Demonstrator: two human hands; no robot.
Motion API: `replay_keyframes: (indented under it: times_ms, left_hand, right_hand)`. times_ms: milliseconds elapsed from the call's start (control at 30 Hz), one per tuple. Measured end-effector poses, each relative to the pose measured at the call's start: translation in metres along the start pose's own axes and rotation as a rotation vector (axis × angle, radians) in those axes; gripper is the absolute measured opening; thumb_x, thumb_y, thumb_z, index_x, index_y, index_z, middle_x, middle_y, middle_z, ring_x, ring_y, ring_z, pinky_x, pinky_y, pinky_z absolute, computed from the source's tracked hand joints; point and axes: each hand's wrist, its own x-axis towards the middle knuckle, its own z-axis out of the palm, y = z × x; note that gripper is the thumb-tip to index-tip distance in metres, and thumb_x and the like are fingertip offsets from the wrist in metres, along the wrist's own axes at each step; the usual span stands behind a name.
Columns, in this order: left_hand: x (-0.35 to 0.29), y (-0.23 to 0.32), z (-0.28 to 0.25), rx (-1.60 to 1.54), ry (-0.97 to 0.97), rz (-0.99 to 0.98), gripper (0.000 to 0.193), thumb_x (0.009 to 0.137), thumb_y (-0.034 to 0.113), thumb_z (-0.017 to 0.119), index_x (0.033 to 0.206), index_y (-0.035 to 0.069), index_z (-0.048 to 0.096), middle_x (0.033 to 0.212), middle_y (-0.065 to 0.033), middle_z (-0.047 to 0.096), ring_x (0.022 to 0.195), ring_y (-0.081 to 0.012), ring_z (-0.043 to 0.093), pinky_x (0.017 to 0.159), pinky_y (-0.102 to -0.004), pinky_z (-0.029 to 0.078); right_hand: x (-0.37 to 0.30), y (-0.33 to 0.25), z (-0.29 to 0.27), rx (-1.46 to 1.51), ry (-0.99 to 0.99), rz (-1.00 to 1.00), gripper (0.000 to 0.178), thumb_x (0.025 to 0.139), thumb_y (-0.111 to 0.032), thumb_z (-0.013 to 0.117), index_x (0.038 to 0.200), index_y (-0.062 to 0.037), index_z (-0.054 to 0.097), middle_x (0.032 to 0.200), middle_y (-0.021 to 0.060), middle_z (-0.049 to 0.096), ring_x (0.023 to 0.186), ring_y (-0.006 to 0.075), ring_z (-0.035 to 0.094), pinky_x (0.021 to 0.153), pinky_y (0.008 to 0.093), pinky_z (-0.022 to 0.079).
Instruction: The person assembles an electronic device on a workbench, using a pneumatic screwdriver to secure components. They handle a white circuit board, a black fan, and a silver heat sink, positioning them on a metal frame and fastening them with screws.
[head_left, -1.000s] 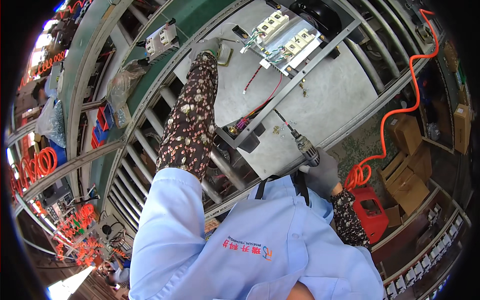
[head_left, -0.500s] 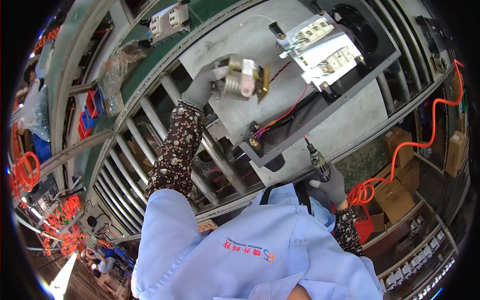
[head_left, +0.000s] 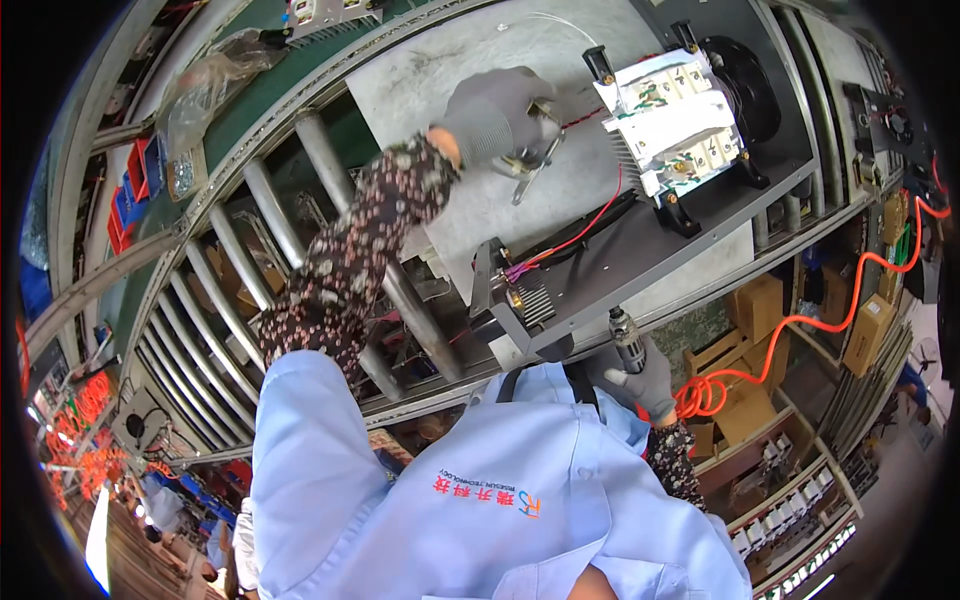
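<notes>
A blue-shirted worker (head_left: 430,530) has the grip of the gloved right hand (head_left: 648,385) wrapped round a slim power screwdriver (head_left: 630,348) at the near edge of a grey board (head_left: 410,80) laid across rollers (head_left: 275,213). The tool's nose points away from the worker, its long axis running near to far; it looks stiff and moderately heavy, best held by the barrel. Just beyond, a dark chassis (head_left: 690,252) stretches diagonally from the board's near-left corner toward its far right, seemingly rigid, better lifted by its side rails than near the red wire (head_left: 602,214). Farther in, between the board's left edge and the chassis, the gloved left hand (head_left: 495,115) curls its grip around a metal piece (head_left: 548,152), probably hard and dense, its exposed edge slanting back toward the worker; the hand hides the rest, so from here I cannot tell its long axis.
</notes>
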Motion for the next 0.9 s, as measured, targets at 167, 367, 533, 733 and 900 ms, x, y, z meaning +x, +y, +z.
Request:
replay_keyframes:
  times_ms: [167,367,533,733,900]
  left_hand:
    - [0.010,-0.079,-0.009,-0.478,-0.025,0.237,0.027,0.077,0.020,0.063,0.101,0.007,0.064,0.098,-0.0065,0.062,0.089,-0.0173,0.058,0.079,-0.0283,0.044]
    - [-0.025,-0.016,-0.021,-0.055,0.382,-0.088,0.025,0.079,0.016,0.057,0.102,0.008,0.062,0.096,-0.0128,0.061,0.092,-0.0217,0.058,0.079,-0.0290,0.046]
    - [-0.066,0.047,0.047,-0.238,-0.399,-0.153,0.033,0.075,0.033,0.060,0.086,0.002,0.063,0.081,-0.0156,0.062,0.076,-0.0256,0.059,0.066,-0.0333,0.045]
    - [-0.059,0.001,0.099,-0.622,-0.287,0.473,0.028,0.078,0.024,0.059,0.076,-0.003,0.060,0.064,-0.0097,0.059,0.058,-0.0196,0.050,0.059,-0.0351,0.041]
    - [-0.078,0.040,0.058,-1.680,-0.464,-0.603,0.018,0.083,0.015,0.055,0.073,0.012,0.041,0.056,0.0066,0.027,0.046,-0.0074,0.026,0.049,-0.0257,0.029]
  right_hand:
    - [0.005,0.003,-0.003,-0.057,0.010,-0.027,0.077,0.049,-0.054,0.078,0.101,-0.0032,0.053,0.084,0.0143,0.061,0.077,0.0277,0.061,0.068,0.0362,0.047]
    - [0.008,0.008,0.001,-0.042,0.013,-0.065,0.078,0.051,-0.058,0.075,0.100,-0.0021,0.053,0.083,0.0143,0.061,0.078,0.0289,0.061,0.068,0.0363,0.047]
    - [0.009,0.005,0.010,-0.015,0.009,-0.066,0.073,0.053,-0.051,0.077,0.101,-0.0014,0.053,0.085,0.0134,0.062,0.079,0.0266,0.061,0.070,0.0353,0.047]
    - [0.001,-0.021,0.001,0.145,-0.055,-0.013,0.064,0.055,-0.034,0.079,0.106,-0.0022,0.054,0.091,0.0141,0.062,0.086,0.0240,0.060,0.074,0.0341,0.047]
    - [-0.002,0.004,-0.006,-0.047,0.052,-0.095,0.068,0.055,-0.043,0.074,0.108,-0.0045,0.054,0.094,0.0186,0.060,0.088,0.0346,0.058,0.077,0.0397,0.045]
